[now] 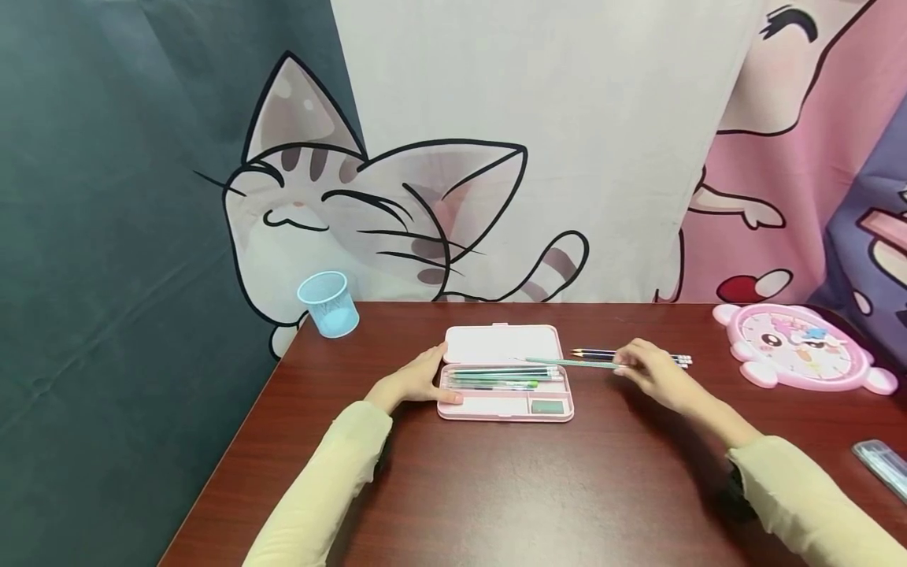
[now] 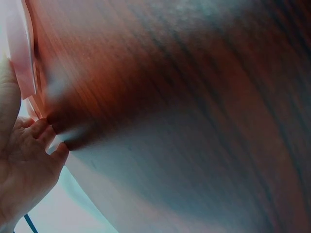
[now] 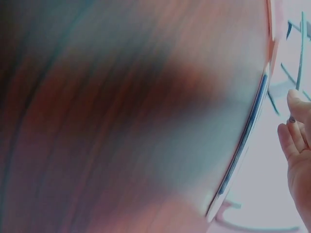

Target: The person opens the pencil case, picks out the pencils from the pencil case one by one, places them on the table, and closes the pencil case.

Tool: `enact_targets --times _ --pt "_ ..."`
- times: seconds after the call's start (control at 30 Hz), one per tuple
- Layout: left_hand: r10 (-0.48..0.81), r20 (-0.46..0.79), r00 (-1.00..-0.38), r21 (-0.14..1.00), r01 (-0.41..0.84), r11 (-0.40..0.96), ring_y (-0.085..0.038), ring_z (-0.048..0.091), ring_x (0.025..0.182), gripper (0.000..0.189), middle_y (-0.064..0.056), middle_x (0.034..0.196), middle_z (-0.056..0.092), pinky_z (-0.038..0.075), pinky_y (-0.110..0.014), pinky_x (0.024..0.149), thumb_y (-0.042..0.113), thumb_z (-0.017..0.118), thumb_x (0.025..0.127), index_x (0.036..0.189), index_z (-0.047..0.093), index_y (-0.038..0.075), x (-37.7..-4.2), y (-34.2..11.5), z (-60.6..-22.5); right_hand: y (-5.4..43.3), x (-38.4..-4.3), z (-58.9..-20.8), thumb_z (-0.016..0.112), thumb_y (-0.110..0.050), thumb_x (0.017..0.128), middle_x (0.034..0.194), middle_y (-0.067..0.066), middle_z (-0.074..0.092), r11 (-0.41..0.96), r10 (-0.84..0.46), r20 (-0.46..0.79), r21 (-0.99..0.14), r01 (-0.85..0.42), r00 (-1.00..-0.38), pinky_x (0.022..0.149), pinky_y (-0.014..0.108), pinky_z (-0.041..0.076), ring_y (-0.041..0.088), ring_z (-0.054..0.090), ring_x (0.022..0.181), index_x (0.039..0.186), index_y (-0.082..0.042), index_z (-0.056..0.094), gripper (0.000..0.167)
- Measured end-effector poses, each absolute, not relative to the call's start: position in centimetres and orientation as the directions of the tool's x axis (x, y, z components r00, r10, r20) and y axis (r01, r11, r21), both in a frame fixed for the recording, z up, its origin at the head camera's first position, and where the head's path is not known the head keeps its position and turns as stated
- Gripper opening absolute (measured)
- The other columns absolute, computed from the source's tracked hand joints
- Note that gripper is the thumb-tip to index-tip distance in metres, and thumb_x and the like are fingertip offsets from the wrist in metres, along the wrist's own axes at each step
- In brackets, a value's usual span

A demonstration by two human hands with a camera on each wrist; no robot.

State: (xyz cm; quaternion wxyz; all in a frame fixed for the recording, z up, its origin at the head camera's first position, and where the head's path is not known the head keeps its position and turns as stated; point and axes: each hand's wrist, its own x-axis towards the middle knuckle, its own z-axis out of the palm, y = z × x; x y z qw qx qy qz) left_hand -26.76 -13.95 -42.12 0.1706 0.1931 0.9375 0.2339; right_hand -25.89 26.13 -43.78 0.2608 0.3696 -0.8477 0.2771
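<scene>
Right hand (image 1: pixel 648 376) over reddish-brown table (image 1: pixel 524 488); cat-print backdrop (image 1: pixel 397 189) behind.

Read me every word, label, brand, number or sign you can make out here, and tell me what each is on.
No text can be read in any view.
Pink clock: marks round its dial, too small to read.
Green pencil in the right hand, and dark pencils on the table: any print is too small to tell.
Open pink pencil box and blue cup: no lettering shows.
</scene>
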Motion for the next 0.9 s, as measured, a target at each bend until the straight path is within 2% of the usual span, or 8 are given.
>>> enact_targets --times 0.13,0.3,0.57,0.9 --pt "0.433 -0.226 -0.873 0.5 0.277 0.821 -0.03 0.018 0.14 0.107 -0.017 0.151 0.018 0.019 -0.043 0.113 0.043 0.074 0.073 0.146 0.009 0.0 -26.9 -13.9 -42.1 28.9 -25.6 -43.5 0.074 0.012 0.055 0.071 -0.001 0.053 0.601 -0.479 0.66 -0.235 -0.764 -0.579 0.061 0.012 0.037 0.003 0.045 0.067 0.077 -0.002 0.06 0.029" --pt "0.426 -0.232 -0.875 0.495 0.271 0.826 -0.03 0.017 0.14 0.107 -0.016 0.152 0.018 0.019 -0.043 0.113 0.043 0.074 0.072 0.146 0.009 0.0 -26.9 -13.9 -42.2 31.9 -25.4 -43.4 0.075 0.008 0.058 0.07 -0.001 0.052 0.635 -0.466 0.659 -0.217 -0.742 -0.591 0.062 0.012 0.037 0.001 0.044 0.068 0.078 -0.002 0.06 0.027" --pt "0.431 -0.225 -0.874 0.49 0.28 0.825 -0.03 0.018 0.14 0.107 -0.017 0.151 0.018 0.019 -0.042 0.113 0.043 0.074 0.072 0.146 0.009 0.0 -27.0 -14.1 -42.3 34.4 -25.2 -44.5 0.077 0.003 0.061 0.069 -0.002 0.05 0.7 -0.417 0.617 -0.251 -0.669 -0.667 0.059 0.013 0.034 -0.002 0.042 0.066 0.076 -0.005 0.062 0.022" --pt "0.433 -0.227 -0.872 0.5 0.277 0.82 -0.03 0.018 0.14 0.107 -0.018 0.151 0.019 0.02 -0.043 0.113 0.042 0.074 0.072 0.146 0.01 -0.001 -26.8 -13.8 -42.2 34.8 -26.1 -44.9 0.076 0.007 0.059 0.068 -0.002 0.051 0.778 -0.369 0.527 -0.275 -0.565 -0.765 0.057 0.014 0.033 0.0 0.041 0.064 0.071 -0.005 0.062 0.022"
